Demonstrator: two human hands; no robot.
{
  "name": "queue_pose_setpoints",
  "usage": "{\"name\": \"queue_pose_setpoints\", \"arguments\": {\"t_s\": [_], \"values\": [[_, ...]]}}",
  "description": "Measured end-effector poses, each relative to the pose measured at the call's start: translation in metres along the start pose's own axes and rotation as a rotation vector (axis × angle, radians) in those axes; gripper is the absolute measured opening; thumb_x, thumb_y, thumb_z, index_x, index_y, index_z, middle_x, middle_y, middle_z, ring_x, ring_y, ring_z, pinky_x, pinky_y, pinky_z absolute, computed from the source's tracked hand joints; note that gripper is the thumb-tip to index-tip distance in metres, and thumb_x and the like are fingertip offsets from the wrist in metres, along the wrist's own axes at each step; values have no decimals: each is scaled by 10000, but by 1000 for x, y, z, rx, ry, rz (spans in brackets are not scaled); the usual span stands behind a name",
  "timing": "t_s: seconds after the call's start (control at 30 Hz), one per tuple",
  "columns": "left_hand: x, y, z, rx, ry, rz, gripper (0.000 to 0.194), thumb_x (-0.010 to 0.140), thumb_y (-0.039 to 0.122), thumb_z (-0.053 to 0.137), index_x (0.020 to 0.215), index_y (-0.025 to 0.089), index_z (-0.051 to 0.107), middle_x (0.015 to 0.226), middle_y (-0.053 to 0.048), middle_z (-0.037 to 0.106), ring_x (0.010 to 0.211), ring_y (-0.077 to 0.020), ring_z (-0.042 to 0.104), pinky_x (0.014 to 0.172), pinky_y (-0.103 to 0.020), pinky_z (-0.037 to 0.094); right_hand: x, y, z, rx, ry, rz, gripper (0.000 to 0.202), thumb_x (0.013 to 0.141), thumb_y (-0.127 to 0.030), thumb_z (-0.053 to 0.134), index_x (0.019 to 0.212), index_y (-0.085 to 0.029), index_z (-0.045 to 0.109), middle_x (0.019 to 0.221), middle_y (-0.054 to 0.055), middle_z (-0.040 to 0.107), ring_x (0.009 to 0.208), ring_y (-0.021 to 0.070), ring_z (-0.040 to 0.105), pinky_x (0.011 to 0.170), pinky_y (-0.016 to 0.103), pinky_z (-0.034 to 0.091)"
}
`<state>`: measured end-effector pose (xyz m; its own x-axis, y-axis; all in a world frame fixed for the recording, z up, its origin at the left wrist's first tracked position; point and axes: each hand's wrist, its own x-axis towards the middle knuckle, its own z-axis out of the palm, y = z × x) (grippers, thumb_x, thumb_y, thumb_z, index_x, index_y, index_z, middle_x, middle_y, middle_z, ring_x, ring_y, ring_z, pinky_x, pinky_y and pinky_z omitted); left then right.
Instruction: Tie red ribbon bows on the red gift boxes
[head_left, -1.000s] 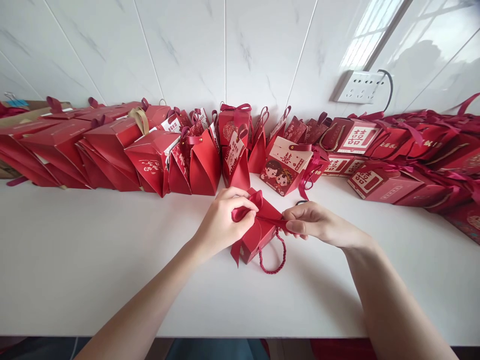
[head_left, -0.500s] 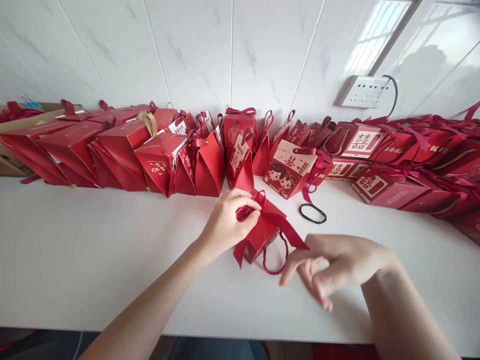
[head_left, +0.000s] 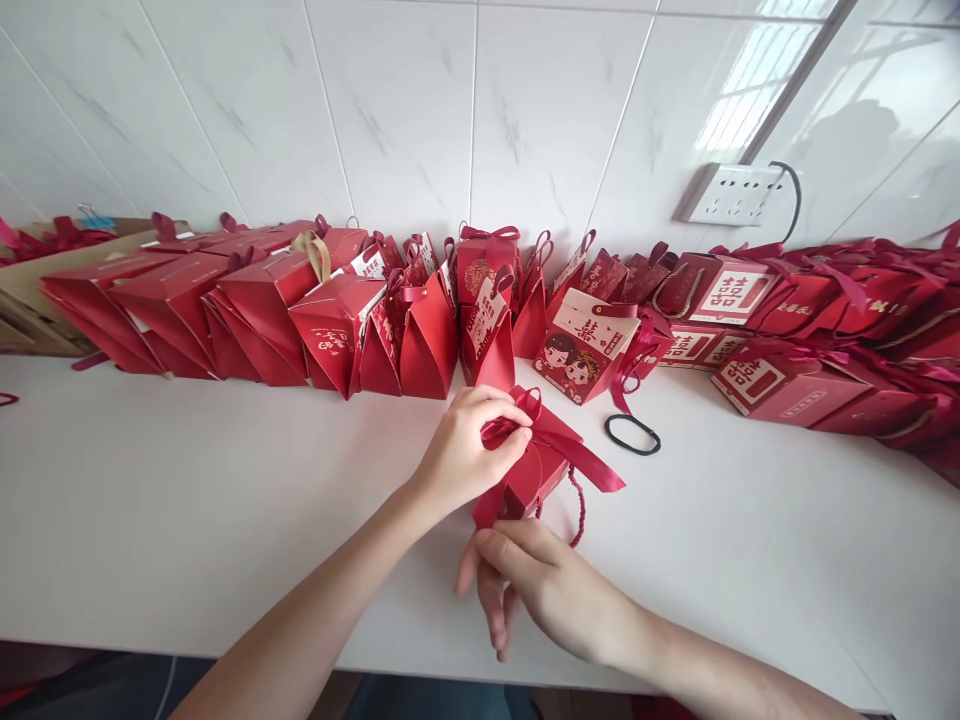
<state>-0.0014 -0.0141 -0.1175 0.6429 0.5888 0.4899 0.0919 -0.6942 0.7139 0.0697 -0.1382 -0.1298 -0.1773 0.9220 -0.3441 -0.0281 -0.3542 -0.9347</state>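
A small red gift box (head_left: 536, 475) stands on the white table in front of me, with a red satin ribbon (head_left: 589, 465) tied across its top. My left hand (head_left: 480, 440) is closed on the ribbon's bow, thumb and fingertips pinched together at the knot. Below it, my right hand (head_left: 529, 580) has its thumb and forefinger closed at the end of the ribbon's lower left tail, the other fingers hanging loose. The other tail lies free to the right. A twisted red cord handle (head_left: 577, 510) loops out from the box's right side, partly behind my right hand.
Red gift boxes (head_left: 262, 310) line the wall on the left, and more boxes (head_left: 802, 385) are stacked at right. A box with two cartoon figures (head_left: 581, 350) stands behind a black hair tie (head_left: 632, 434). A power socket (head_left: 731, 195) is on the tiled wall.
My right hand has moved left from beside the right ribbon tail to the lower left tail. My left hand keeps its pinch on the bow. The view has shifted slightly.
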Motion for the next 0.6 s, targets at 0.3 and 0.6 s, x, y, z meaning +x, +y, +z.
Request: {"name": "queue_pose_setpoints", "arguments": {"t_s": [0.3,0.6], "values": [[2,-1,-1,-4,-35,-40,99,784,161,603,790,208,691,911,-18,652,945,-176,585,906,-333,437,-18,-26,-30,-205,-224,-7,383,807,-218,364,636,-104,686,424,-16,510,434,79,454,611,229,427],[3,1,-4,0,-58,-86,90,807,254,621,779,226,702,908,-20,652,939,-187,595,886,-329,461,-34,-34,-77,-276,-404,122,349,687,-263,368,587,-96,658,375,-17,471,311,78,449,411,190,383]]}}
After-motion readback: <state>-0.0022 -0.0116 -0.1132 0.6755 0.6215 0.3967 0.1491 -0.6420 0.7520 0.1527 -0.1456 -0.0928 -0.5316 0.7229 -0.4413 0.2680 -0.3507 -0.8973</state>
